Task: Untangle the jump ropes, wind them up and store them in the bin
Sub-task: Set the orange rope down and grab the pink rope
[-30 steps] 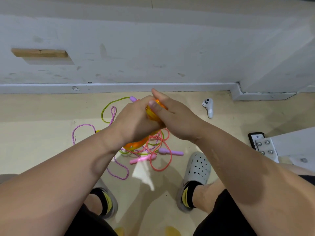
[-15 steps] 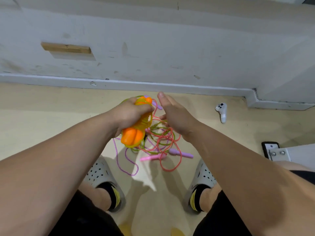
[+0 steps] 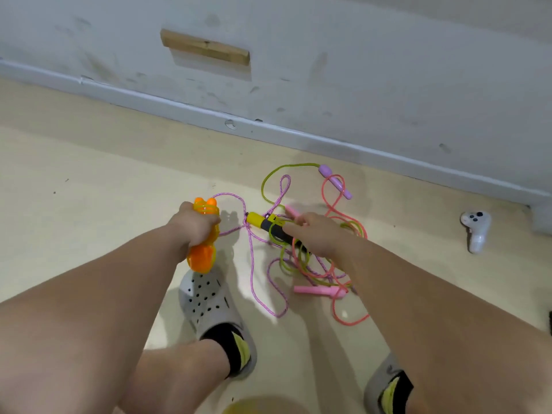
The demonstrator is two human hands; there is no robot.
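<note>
Several jump ropes lie tangled on the floor: a pink-purple braided rope (image 3: 252, 264), a green rope (image 3: 268, 180) and a coral rope (image 3: 349, 321). A purple handle (image 3: 334, 182) and a pink handle (image 3: 319, 290) lie among them. My left hand (image 3: 194, 228) grips the orange and yellow handles (image 3: 203, 255), held upright to the left of the pile. My right hand (image 3: 316, 234) reaches down into the tangle, its fingers curled round a yellow-and-black handle (image 3: 260, 221) that green rope loops over. No bin is in view.
A white game controller (image 3: 476, 231) lies on the floor at the right, near the baseboard (image 3: 298, 135). A wooden block (image 3: 204, 50) sticks out of the wall. My grey clogs (image 3: 209, 303) stand just below the pile. A yellowish object (image 3: 260, 406) shows at the bottom edge.
My hands have parted. The left hand carried the orange handles to the left, away from the pile. The right hand dropped to the tangle and took the yellow-and-black handle.
</note>
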